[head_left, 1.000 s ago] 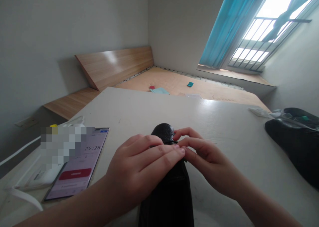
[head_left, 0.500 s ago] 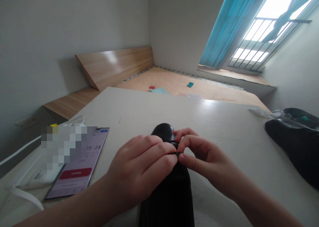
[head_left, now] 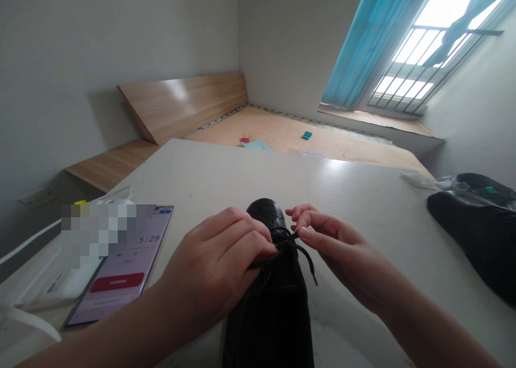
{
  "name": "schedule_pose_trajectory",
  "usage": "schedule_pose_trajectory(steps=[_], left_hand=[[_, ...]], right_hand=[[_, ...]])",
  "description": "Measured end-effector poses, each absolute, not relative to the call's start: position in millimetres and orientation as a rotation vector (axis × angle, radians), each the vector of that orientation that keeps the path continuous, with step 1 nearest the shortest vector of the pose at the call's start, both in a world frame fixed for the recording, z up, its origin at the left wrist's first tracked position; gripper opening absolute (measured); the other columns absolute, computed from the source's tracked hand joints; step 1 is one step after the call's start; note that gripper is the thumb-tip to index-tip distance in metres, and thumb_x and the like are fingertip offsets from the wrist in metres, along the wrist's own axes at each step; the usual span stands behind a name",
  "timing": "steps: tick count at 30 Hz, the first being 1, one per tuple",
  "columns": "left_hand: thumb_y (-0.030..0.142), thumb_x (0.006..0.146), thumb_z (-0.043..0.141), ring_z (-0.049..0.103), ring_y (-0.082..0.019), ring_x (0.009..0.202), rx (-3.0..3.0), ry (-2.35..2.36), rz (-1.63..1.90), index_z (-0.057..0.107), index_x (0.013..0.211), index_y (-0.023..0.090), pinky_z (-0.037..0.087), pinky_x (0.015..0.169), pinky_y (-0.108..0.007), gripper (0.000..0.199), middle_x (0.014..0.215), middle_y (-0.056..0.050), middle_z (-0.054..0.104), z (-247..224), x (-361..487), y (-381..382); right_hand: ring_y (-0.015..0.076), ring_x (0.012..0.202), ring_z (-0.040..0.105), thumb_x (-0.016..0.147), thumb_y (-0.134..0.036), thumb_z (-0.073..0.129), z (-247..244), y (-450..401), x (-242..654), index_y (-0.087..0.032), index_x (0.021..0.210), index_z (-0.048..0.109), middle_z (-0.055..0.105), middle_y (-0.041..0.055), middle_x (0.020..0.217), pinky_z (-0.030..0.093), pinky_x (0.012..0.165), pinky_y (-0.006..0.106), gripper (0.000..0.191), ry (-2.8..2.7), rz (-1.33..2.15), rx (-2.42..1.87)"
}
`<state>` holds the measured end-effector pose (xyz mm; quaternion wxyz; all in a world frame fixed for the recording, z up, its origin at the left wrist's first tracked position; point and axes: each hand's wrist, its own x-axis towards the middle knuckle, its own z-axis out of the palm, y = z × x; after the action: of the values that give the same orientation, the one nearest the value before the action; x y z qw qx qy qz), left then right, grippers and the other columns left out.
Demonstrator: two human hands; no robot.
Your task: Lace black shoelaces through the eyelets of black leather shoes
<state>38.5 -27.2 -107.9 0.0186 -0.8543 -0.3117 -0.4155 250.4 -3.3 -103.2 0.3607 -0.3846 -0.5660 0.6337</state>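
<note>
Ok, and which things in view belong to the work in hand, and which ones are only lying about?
In the work:
- black shoe
- its black laces, held by left hand and right hand

Only lying about:
- phone
- white cable
- other black shoes
- plastic wrapping

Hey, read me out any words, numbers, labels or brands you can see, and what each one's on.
"5:29", on the phone's screen; a pixelated patch may hide digits before it.
Red button on the screen: lettering too small to read.
Blue label and other screen lines: too small.
Dark mark on the white object: too blurred.
</note>
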Motion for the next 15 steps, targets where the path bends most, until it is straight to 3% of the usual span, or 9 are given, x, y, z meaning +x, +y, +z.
schedule_pose_trajectory(steps=[7, 12, 15], left_hand=[[0.013, 0.094, 0.056, 0.053, -0.017, 0.081, -2.782, -1.127, -1.162, 0.055, 0.089, 0.018, 0.042, 0.075, -0.029, 0.007, 0.083, -0.001, 0.063, -105.4, 33.8, -27.1], [0.021, 0.095, 0.057, 0.048, -0.016, 0.075, -2.829, -1.229, -1.173, 0.05, 0.083, 0.02, 0.037, 0.068, -0.029, 0.014, 0.076, 0.001, 0.058, -107.8, 36.2, -29.6], [0.022, 0.095, 0.057, 0.05, -0.014, 0.074, -2.915, -1.304, -1.262, 0.049, 0.077, 0.02, 0.037, 0.068, -0.028, 0.019, 0.073, 0.003, 0.057, -106.5, 38.3, -30.1]], right_hand=[[0.0187, 0.109, 0.05, 0.1, -0.034, 0.045, -101.9, -3.7, 249.7, -0.021, 0.085, 0.055, 0.051, 0.0048, 0.104, 0.038, 0.098, 0.033, 0.022, -1.918, 1.285, -0.95], [0.019, 0.121, 0.047, 0.095, -0.027, 0.056, -104.7, -5.3, 244.5, -0.022, 0.083, 0.061, 0.053, 0.0042, 0.105, 0.034, 0.104, 0.031, 0.014, -1.852, 1.168, -0.921], [0.0202, 0.122, 0.045, 0.093, -0.031, 0.058, -106.4, -7.4, 243.1, -0.023, 0.08, 0.061, 0.051, 0.0036, 0.111, 0.032, 0.105, 0.032, 0.016, -1.716, 1.393, -0.888]])
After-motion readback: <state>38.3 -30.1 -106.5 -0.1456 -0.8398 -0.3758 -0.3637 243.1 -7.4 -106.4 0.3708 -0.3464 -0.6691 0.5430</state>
